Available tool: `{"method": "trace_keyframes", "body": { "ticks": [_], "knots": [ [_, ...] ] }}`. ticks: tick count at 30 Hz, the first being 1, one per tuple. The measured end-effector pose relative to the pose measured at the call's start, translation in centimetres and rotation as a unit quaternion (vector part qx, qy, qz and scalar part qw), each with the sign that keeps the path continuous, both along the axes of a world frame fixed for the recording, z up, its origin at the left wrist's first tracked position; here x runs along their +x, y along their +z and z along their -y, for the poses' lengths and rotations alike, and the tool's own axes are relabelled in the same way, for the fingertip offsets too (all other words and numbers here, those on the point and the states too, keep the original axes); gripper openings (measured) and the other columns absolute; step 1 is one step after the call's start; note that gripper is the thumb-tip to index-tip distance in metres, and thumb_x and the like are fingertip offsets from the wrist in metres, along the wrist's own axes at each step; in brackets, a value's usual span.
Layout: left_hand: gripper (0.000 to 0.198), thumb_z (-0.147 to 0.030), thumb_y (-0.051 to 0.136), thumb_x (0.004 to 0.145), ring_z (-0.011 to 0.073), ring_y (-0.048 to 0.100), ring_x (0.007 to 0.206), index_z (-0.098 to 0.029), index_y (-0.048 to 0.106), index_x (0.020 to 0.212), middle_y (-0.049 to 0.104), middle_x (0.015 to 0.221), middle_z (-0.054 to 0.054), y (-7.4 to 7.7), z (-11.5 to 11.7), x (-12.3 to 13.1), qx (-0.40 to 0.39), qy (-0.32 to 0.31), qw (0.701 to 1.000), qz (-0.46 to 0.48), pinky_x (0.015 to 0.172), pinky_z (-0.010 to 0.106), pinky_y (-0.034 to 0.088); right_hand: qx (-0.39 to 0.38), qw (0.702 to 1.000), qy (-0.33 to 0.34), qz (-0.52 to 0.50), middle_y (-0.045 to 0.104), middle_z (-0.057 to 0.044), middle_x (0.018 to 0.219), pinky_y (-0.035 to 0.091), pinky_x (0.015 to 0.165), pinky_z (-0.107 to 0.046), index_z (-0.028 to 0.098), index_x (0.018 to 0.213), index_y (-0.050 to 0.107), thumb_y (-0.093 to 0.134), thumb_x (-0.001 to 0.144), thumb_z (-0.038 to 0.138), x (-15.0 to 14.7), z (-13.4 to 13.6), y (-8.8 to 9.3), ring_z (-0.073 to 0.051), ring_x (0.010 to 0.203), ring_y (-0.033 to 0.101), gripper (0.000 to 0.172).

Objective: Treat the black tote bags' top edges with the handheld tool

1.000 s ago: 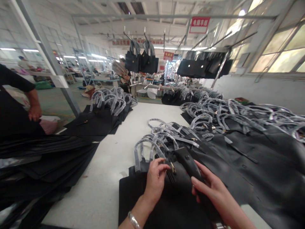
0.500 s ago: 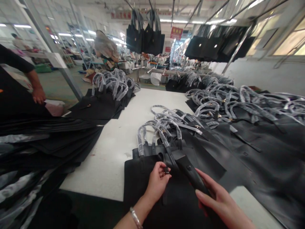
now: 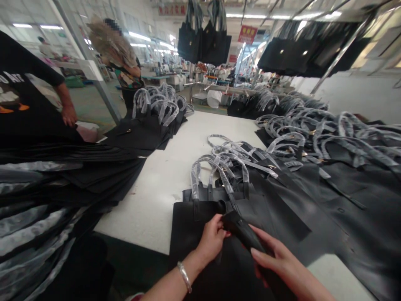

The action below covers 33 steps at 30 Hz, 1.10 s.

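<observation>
Worktop: one white worktop [image 3: 163, 196], with black bags heaped on both sides.
Bag: one black bag [image 3: 194, 238] lies flat at the near edge, its two wrapped handles [image 3: 216, 167] pointing away.
Strap: one black strap [image 3: 242, 232], raised over the bag's mouth.
Left: left hand [image 3: 213, 240], fingers pinched shut on the strap's tip.
Right: right hand [image 3: 275, 261], loosely closed round the strap lower down.
Others: two people at far left; one co-worker's hand [image 3: 69, 115] in view.

Left hand [image 3: 213, 241]: fingertips pinched together; knuckles up; reaching forward at lower centre
Left forearm: bare; rising from the bottom edge; wrist nearly straight
Right hand [image 3: 277, 262]: fingers long, lightly curled in a grip; pointing up-left; close beside the other hand
Right forearm: bare; entering from lower right
</observation>
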<state>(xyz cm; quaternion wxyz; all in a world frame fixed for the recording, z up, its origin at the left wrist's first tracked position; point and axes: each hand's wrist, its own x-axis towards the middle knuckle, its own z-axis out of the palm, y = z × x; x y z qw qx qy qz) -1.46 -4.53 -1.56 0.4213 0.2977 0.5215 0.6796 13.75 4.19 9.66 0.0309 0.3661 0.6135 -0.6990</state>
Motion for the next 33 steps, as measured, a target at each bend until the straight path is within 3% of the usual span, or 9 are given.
{"method": "trace_keyframes", "body": {
  "ticks": [4, 7, 9, 10, 14, 20, 23, 28, 33],
  "knots": [
    [0.034, -0.020, 0.060, 0.082, 0.0246, 0.060, 0.102, -0.022, 0.061, 0.116, 0.065, 0.109, 0.009, 1.8, 2.4, -0.8, -0.022, 0.016, 0.986, -0.167, 0.093, 0.038, 0.048, 0.070, 0.997, -0.002, -0.021, 0.061, 0.001, 0.062, 0.042, 0.049, -0.023, 0.018, 0.147, 0.024, 0.065, 0.077, 0.055, -1.4, -0.4, 0.0, -0.015, 0.054, 0.053, 0.089],
    [0.031, -0.022, 0.059, 0.083, 0.0281, 0.051, 0.114, -0.022, 0.062, 0.114, 0.059, 0.118, 0.011, 2.2, 5.4, -4.1, -0.069, 0.238, 0.911, -0.331, 0.104, 0.046, 0.037, 0.084, 0.996, 0.027, 0.004, 0.062, 0.000, 0.065, 0.042, 0.051, -0.024, 0.018, 0.147, 0.027, 0.066, 0.075, 0.056, -2.0, -0.3, 0.3, -0.017, 0.058, 0.054, 0.090],
    [0.036, -0.025, 0.064, 0.078, 0.0290, 0.051, 0.113, -0.019, 0.060, 0.113, 0.057, 0.116, 0.011, 1.6, 7.2, -7.2, -0.122, 0.387, 0.856, -0.320, 0.103, 0.050, 0.036, 0.085, 0.995, 0.046, 0.021, 0.062, 0.000, 0.065, 0.042, 0.050, -0.024, 0.018, 0.147, 0.027, 0.068, 0.072, 0.058, -2.5, 0.2, 0.5, -0.017, 0.057, 0.053, 0.094],
    [0.039, -0.027, 0.067, 0.073, 0.0284, 0.054, 0.106, -0.017, 0.061, 0.111, 0.059, 0.109, 0.011, 1.1, 7.8, -8.6, -0.142, 0.419, 0.854, -0.274, 0.099, 0.049, 0.040, 0.086, 0.994, 0.059, 0.023, 0.062, 0.000, 0.066, 0.043, 0.050, -0.025, 0.018, 0.147, 0.028, 0.068, 0.071, 0.057, -2.9, 0.5, 0.5, -0.018, 0.057, 0.053, 0.094],
    [0.033, -0.032, 0.072, 0.066, 0.0203, 0.062, 0.075, -0.015, 0.066, 0.092, 0.064, 0.078, 0.005, 0.1, 8.8, -11.8, -0.133, 0.372, 0.913, -0.102, 0.077, 0.035, 0.051, 0.085, 0.991, 0.102, -0.001, 0.062, 0.000, 0.069, 0.042, 0.050, -0.024, 0.020, 0.147, 0.029, 0.067, 0.074, 0.051, -5.3, 2.2, 0.5, -0.017, 0.058, 0.053, 0.088],
    [0.041, -0.027, 0.079, 0.062, 0.0215, 0.065, 0.087, -0.012, 0.066, 0.098, 0.070, 0.095, 0.012, 2.0, 9.0, -9.8, 0.017, 0.274, 0.956, 0.101, 0.082, 0.033, 0.050, 0.049, 0.986, 0.157, -0.019, 0.060, 0.002, 0.067, 0.038, 0.047, -0.020, 0.022, 0.145, 0.033, 0.068, 0.078, 0.041, -8.9, 4.0, 1.7, -0.011, 0.052, 0.050, 0.078],
    [0.034, -0.023, 0.075, 0.068, 0.0208, 0.065, 0.090, -0.012, 0.068, 0.099, 0.071, 0.097, 0.011, 2.5, 9.3, -8.9, 0.043, 0.235, 0.966, 0.100, 0.084, 0.031, 0.048, 0.029, 0.984, 0.172, -0.040, 0.062, 0.002, 0.071, 0.038, 0.046, -0.018, 0.019, 0.144, 0.034, 0.069, 0.077, 0.040, -10.4, 4.3, 2.3, -0.010, 0.052, 0.051, 0.078],
    [0.035, -0.024, 0.075, 0.069, 0.0222, 0.064, 0.092, -0.015, 0.070, 0.102, 0.071, 0.098, 0.009, 2.2, 9.1, -8.6, 0.022, 0.267, 0.960, 0.079, 0.083, 0.031, 0.048, 0.022, 0.985, 0.156, -0.067, 0.061, 0.002, 0.071, 0.042, 0.045, -0.018, 0.018, 0.144, 0.033, 0.069, 0.078, 0.038, -11.5, 4.5, 2.6, -0.010, 0.052, 0.053, 0.078],
    [0.039, -0.030, 0.075, 0.071, 0.0242, 0.062, 0.097, -0.014, 0.069, 0.106, 0.070, 0.100, 0.009, 2.3, 8.8, -8.6, 0.039, 0.240, 0.967, 0.070, 0.090, 0.034, 0.046, -0.001, 0.987, 0.142, -0.074, 0.064, 0.001, 0.076, 0.042, 0.043, -0.017, 0.020, 0.142, 0.037, 0.068, 0.077, 0.031, -11.0, 4.5, 2.6, -0.009, 0.051, 0.055, 0.074]
  ]
}}
